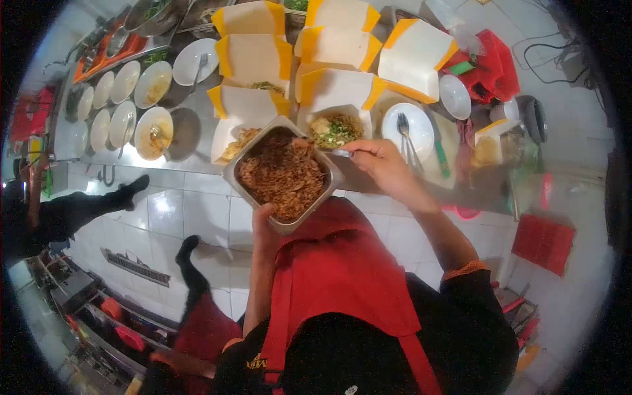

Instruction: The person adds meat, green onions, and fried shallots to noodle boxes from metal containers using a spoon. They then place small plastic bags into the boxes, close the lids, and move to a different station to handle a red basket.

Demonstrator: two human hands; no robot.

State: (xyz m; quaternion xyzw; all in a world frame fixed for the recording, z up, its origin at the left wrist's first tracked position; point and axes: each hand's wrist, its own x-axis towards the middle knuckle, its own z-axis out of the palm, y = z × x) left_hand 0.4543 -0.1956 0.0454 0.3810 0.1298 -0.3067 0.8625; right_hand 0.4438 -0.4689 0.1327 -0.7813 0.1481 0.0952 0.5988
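My left hand grips the near edge of a square metal pan, which is tilted in front of my apron. Brown, crumbly fried topping fills much of it. My right hand is closed on a thin metal utensil, likely a spoon, at the pan's right rim; its head is hard to make out. Just beyond, a yellow-and-white takeaway box holds noodles with chopped greens. Another open box with noodles stands to the left, partly hidden by the pan.
More open boxes stand at the back of the metal counter. Used bowls crowd the left. A white plate with fork and spoon and a green-handled knife lie right. Another person's leg shows left.
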